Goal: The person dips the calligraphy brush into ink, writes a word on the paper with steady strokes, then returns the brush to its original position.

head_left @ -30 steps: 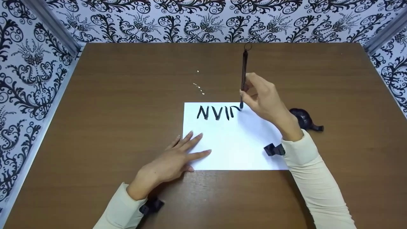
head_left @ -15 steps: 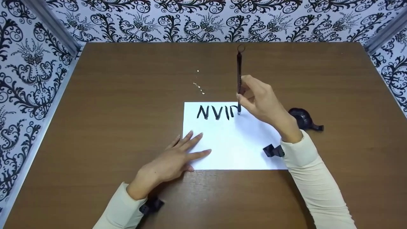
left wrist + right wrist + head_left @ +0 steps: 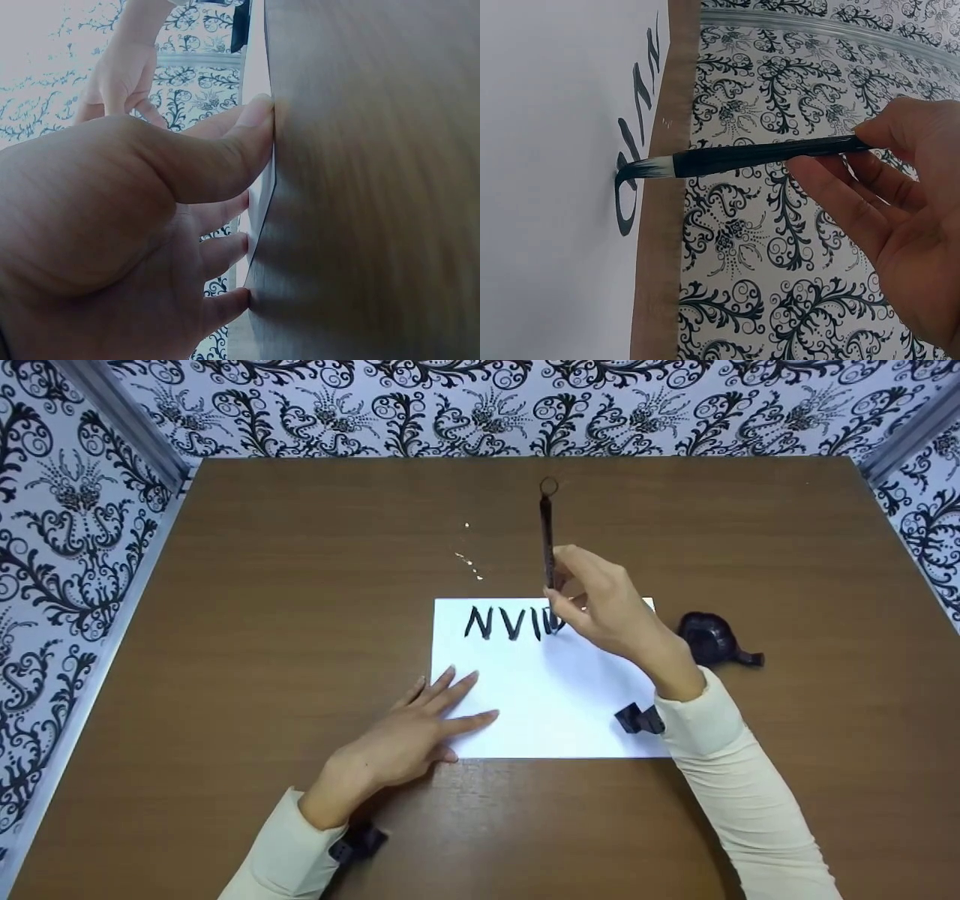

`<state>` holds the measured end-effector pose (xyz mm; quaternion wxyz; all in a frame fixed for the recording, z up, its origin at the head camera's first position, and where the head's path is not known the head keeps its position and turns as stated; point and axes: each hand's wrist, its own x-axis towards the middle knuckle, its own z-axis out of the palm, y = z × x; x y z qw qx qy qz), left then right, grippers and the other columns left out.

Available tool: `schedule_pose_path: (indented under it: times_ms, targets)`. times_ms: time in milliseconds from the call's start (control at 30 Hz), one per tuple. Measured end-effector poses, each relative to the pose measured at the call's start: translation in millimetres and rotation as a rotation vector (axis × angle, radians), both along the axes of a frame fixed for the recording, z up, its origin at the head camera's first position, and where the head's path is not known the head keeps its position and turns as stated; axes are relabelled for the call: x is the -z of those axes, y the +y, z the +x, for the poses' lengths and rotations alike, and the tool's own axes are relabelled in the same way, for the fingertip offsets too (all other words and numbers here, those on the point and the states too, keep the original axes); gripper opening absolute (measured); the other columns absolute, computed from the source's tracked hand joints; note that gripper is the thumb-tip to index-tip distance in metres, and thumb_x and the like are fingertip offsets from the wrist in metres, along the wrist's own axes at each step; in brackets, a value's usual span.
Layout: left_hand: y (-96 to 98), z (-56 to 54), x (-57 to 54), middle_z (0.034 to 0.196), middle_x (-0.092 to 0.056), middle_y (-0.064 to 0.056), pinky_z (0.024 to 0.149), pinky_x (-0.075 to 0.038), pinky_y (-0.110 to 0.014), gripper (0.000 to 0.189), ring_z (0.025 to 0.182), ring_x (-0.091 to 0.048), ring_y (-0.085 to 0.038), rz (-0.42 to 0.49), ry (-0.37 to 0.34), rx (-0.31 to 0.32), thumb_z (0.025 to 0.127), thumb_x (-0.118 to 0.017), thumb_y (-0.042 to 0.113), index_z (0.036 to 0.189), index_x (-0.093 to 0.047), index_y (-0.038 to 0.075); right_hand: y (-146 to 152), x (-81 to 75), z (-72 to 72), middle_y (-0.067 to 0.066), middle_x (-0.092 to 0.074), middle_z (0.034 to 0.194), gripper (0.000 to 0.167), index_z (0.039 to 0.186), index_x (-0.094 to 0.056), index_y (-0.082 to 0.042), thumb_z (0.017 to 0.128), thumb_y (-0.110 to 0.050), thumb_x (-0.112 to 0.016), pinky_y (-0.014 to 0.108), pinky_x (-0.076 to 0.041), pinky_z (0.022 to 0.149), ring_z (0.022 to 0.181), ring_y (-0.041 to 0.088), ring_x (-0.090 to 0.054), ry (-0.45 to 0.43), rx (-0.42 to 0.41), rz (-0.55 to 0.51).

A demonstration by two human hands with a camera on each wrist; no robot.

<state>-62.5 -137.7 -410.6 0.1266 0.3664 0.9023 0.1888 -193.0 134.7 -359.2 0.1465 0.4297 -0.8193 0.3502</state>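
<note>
My right hand pinches a dark-handled paintbrush with a ring at its top end. Held nearly upright, the brush has its bristles, white with black ink at the tip, against a white sheet of paper. Bold black letters reading N, V, I and a D run along the sheet's top edge; in the head view the hand and brush partly cover the D. My left hand rests with spread fingers on the lower left corner of the sheet, its thumb at the bottom edge.
A small black dish with a spout-like handle sits right of the paper, close to my right forearm. Small pale flecks lie on the wooden table behind the sheet. Patterned walls border the table.
My right hand has brought the brush down and then left, closing the curve of the D back to its upright stroke. My left hand stays in place.
</note>
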Motion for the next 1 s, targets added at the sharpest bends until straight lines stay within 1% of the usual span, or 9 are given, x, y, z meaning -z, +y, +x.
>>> schedule_pose_path:
  times_ms: [167, 400, 467, 600, 800, 900, 1000]
  targets:
    - [-0.1, -0.2, -0.1, 0.159, -0.010, -0.012, 0.111, -0.010, -0.058, 0.059, 0.144, -0.005, -0.036, 0.002, -0.005, -0.002, 0.093, -0.061, 0.021, 0.148, -0.039, 0.026, -2.8, 0.6, 1.3, 0.013, -0.059, 0.092, 0.029, 0.116, -0.052, 0.002, 0.088, 0.000, -0.060, 0.025, -0.054, 0.056, 0.078, 0.022, -0.065, 0.008, 0.000, 0.006]
    - [-0.1, -0.1, -0.4, 0.159, -0.010, -0.013, 0.111, -0.010, -0.058, 0.059, 0.143, -0.005, -0.037, 0.003, -0.002, -0.001, 0.093, -0.061, 0.021, 0.147, -0.039, 0.026, -0.4, -5.0, 1.8, 0.012, -0.061, 0.089, 0.028, 0.115, -0.052, -0.002, 0.088, -0.002, -0.062, 0.025, -0.053, 0.054, 0.078, 0.020, -0.065, 0.014, 0.001, -0.059]
    - [-0.2, 0.0, -0.3, 0.159, -0.010, -0.013, 0.110, -0.010, -0.059, 0.059, 0.143, -0.005, -0.037, 0.005, -0.001, 0.000, 0.093, -0.061, 0.021, 0.147, -0.039, 0.026, 2.0, -7.1, 1.7, 0.011, -0.062, 0.089, 0.027, 0.114, -0.052, -0.002, 0.088, -0.003, -0.063, 0.025, -0.054, 0.055, 0.080, 0.019, -0.065, 0.022, 0.022, -0.071]
    - [0.0, -0.3, 0.3, 0.159, -0.010, -0.013, 0.110, -0.010, -0.059, 0.060, 0.143, -0.005, -0.037, 0.008, 0.004, -0.002, 0.092, -0.061, 0.019, 0.147, -0.039, 0.025, 8.1, -11.5, 1.1, 0.009, -0.062, 0.088, 0.026, 0.111, -0.053, -0.003, 0.088, -0.002, -0.064, 0.021, -0.053, 0.057, 0.081, 0.018, -0.065, 0.037, 0.068, -0.095]
    - [1.7, -0.7, 0.9, 0.159, -0.011, -0.013, 0.111, -0.010, -0.057, 0.059, 0.143, -0.006, -0.037, 0.022, 0.000, -0.003, 0.093, -0.061, 0.021, 0.147, -0.040, 0.025, 23.2, -16.6, -2.7, 0.010, -0.064, 0.085, 0.024, 0.103, -0.054, 0.001, 0.083, 0.004, -0.068, 0.016, -0.052, 0.058, 0.075, 0.019, -0.067, 0.066, 0.124, -0.200]
    - [1.6, -0.3, 0.5, 0.159, -0.010, -0.013, 0.111, -0.010, -0.057, 0.059, 0.143, -0.005, -0.036, 0.024, -0.007, -0.005, 0.093, -0.061, 0.021, 0.148, -0.039, 0.025, 33.2, -15.1, -4.8, 0.011, -0.065, 0.086, 0.025, 0.102, -0.055, 0.002, 0.082, 0.006, -0.069, 0.014, -0.051, 0.060, 0.078, 0.020, -0.066, 0.078, 0.153, -0.222]
    - [0.8, -0.3, 0.5, 0.159, -0.010, -0.013, 0.111, -0.009, -0.058, 0.060, 0.143, -0.005, -0.036, 0.023, -0.008, -0.005, 0.093, -0.061, 0.020, 0.148, -0.038, 0.025, 43.6, -9.7, -6.6, 0.013, -0.064, 0.088, 0.027, 0.103, -0.055, 0.004, 0.080, 0.009, -0.069, 0.013, -0.051, 0.063, 0.081, 0.022, -0.066, 0.085, 0.172, -0.237]
